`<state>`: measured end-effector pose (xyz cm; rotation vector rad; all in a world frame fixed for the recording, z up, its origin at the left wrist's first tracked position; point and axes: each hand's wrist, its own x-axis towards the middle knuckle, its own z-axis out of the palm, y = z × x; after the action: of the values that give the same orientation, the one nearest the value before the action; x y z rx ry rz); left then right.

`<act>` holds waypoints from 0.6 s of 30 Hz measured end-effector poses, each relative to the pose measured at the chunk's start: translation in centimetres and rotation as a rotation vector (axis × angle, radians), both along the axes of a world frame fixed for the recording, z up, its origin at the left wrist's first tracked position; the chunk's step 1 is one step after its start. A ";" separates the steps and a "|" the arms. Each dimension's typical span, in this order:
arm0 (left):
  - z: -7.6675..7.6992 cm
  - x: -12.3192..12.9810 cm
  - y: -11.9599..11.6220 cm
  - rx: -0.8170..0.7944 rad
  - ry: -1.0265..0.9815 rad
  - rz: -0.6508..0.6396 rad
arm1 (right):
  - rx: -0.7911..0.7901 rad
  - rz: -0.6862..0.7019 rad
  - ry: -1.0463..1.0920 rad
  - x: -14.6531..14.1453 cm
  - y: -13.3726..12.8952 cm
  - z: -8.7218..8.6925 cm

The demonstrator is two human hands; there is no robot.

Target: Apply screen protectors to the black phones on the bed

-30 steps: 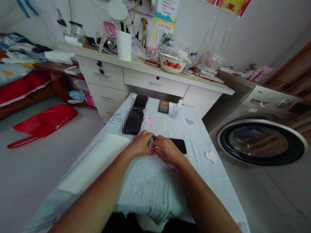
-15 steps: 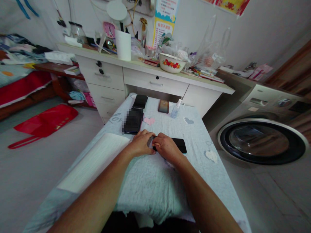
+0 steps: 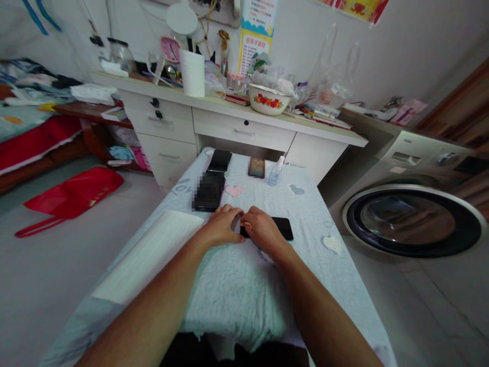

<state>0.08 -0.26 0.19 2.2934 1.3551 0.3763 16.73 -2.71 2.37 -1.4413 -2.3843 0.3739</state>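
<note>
A black phone (image 3: 283,228) lies flat on the cloth-covered table (image 3: 229,285), its right part showing beyond my right hand. My right hand (image 3: 260,227) rests over the phone's left part with its fingers closed in a pinch; what they pinch is too small to make out. At the phone's left end is my left hand (image 3: 225,225), thumb and fingers curved apart around that end and touching its edge. Just behind my left hand lies a dark, partly pixelated device (image 3: 210,192), with another black one (image 3: 220,160) beyond it.
A folded white cloth or paper (image 3: 153,255) lies at the left. Towards the back are a small brownish device (image 3: 256,167) and a clear spray bottle (image 3: 275,172). Behind the table stands a white desk (image 3: 244,127); a washing machine (image 3: 412,214) is at the right.
My right fingers have shifted slightly over the phone's left end. My left hand keeps nearly the same place, and the view has moved a little.
</note>
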 end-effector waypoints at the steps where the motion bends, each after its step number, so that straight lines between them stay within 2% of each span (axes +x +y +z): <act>1: -0.1 0.0 0.0 0.003 -0.002 0.000 | 0.004 0.005 -0.001 0.0 0.0 0.0; 12: -0.7 0.0 0.2 0.018 -0.005 -0.006 | -0.015 0.143 -0.003 0.4 -0.7 0.0; 18: -0.7 -0.1 0.2 0.014 -0.008 -0.014 | -0.032 0.171 -0.023 0.6 -1.0 0.3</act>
<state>0.00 -0.06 -0.51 2.3089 1.3357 0.3911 17.34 -3.72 2.72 -1.2643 -2.5396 0.4416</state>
